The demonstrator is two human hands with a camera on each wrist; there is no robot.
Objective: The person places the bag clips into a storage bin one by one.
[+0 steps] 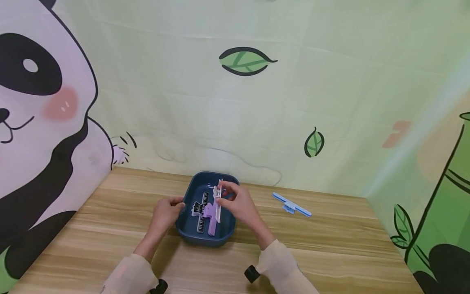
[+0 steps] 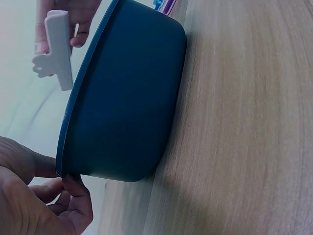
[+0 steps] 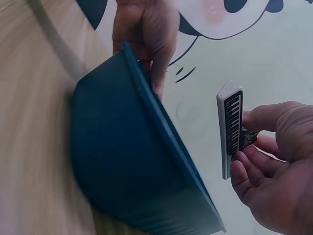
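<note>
Over bin (image 1: 205, 241): right hand (image 1: 238, 202) pinches white clip (image 2: 59, 49), likely placing
Left of bin: left hand (image 1: 165, 212) grips it
Next move: probably lower, release

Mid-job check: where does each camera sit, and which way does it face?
Head: worn on the head, facing forward and down at the blue basin on the table; left hand, right hand and both sleeves show.
Left wrist: on that wrist, facing the basin's outer side; left hand nearest, right hand beyond.
Right wrist: on that wrist, facing the basin and the held clip; right hand nearest, left hand beyond.
Both wrist views share: basin, clip, both hands.
</note>
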